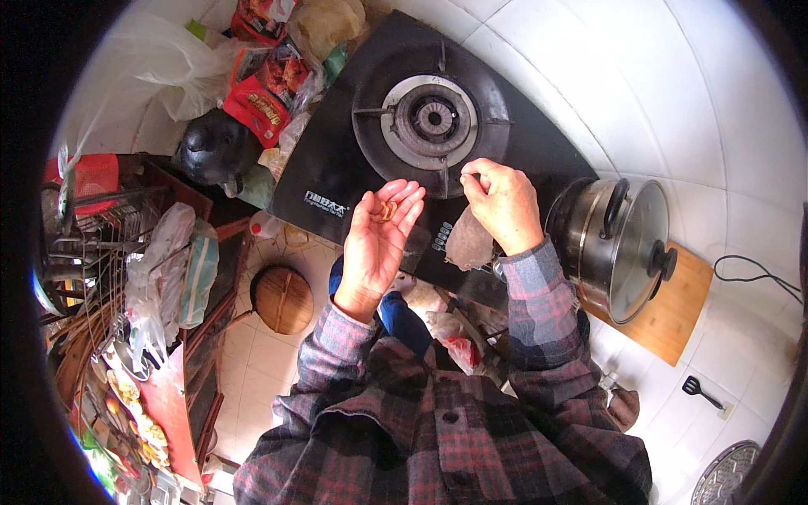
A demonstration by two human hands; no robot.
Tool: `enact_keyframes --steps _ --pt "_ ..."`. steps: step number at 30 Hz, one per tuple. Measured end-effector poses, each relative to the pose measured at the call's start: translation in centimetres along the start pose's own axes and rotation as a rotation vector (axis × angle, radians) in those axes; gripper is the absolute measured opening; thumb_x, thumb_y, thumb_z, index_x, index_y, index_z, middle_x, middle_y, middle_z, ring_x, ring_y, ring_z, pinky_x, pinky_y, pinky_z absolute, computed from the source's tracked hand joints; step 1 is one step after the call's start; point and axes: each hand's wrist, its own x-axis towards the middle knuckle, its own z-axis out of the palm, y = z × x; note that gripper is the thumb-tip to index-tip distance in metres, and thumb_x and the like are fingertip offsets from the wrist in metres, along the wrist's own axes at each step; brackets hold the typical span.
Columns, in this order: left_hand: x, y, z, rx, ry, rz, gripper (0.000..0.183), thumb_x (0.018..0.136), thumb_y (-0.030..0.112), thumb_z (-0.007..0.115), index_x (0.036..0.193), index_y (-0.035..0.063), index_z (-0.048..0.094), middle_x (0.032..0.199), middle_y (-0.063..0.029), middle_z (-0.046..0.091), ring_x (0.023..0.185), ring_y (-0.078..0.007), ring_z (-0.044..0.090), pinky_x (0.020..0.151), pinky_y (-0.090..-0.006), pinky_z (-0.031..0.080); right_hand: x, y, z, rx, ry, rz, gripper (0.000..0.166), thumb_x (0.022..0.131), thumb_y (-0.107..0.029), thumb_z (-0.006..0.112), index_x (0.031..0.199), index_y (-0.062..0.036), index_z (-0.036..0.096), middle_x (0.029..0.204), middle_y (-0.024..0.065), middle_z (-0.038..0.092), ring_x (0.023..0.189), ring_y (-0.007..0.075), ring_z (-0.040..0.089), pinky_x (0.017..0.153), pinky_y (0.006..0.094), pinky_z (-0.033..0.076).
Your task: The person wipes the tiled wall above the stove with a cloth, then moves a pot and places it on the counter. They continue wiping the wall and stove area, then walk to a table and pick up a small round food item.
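My left hand (pixel 385 233) is palm up over the front of a black glass gas stove (pixel 334 170), cupped around small tan rings or strips (pixel 386 211), perhaps rubber bands. To its right my right hand (pixel 505 202) has its thumb and fingertips pinched together; whether something thin is between them is too small to tell. Beneath that hand a greyish cloth-like bag or piece (pixel 469 241) hangs or lies near the stove's front edge; whether the hand holds it is unclear. The round burner (pixel 435 118) lies just beyond both hands.
A steel pot with a glass lid (pixel 615 249) stands right, by a wooden board (pixel 678 303). Red food packets (pixel 262 101) and plastic bags crowd the stove's left side, beside a black rounded object (pixel 218 148). A wire rack (pixel 95 252) is far left; a wooden lid (pixel 284 300) is lower down.
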Motion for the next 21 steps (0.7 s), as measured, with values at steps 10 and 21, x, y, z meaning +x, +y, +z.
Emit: enact_keyframes --steps 10,21 --pt "-0.2 0.7 0.0 0.01 -0.009 -0.054 0.047 0.1 0.032 0.042 0.123 -0.0079 0.05 0.131 -0.0233 0.052 0.127 -0.0336 0.047 0.11 -0.0413 0.036 -0.9 0.3 -0.9 0.023 0.058 0.061 0.01 0.082 -0.016 0.067 0.087 -0.0077 0.068 0.063 0.0108 0.061 0.056 0.0238 0.059 0.052 0.0346 0.046" --pt "-0.2 1.6 0.8 0.062 -0.007 -0.18 0.05 0.1 0.035 0.041 0.125 -0.0081 0.049 0.133 -0.0235 0.05 0.127 -0.0337 0.046 0.11 -0.0417 0.036 -4.3 1.6 -1.1 0.295 0.261 0.226 0.01 0.084 -0.011 0.067 0.091 -0.0035 0.067 0.062 0.0107 0.062 0.051 0.0167 0.06 0.051 0.0288 0.045"
